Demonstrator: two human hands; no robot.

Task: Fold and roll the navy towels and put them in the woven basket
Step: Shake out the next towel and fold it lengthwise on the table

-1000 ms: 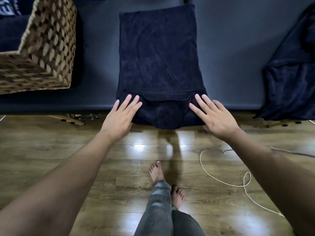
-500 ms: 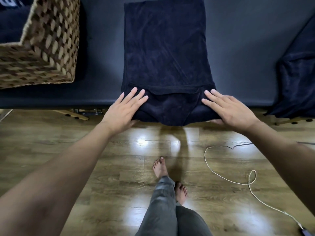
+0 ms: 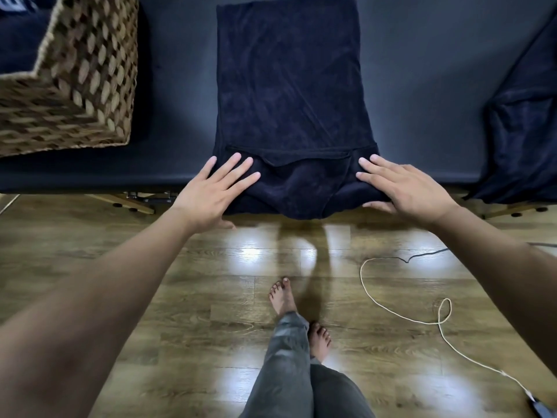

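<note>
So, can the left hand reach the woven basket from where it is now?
Probably yes. The left hand lies flat on the folded towel's near corner, and the woven basket stands on the same dark surface to its left, with only bare surface between them.

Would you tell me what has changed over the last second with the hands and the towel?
Little: the left hand and right hand stay flat, fingers straight, on the folded navy towel's near end, creeping slightly forward. Nothing gripped or released. The woven basket and the spare towel remain put.
</note>
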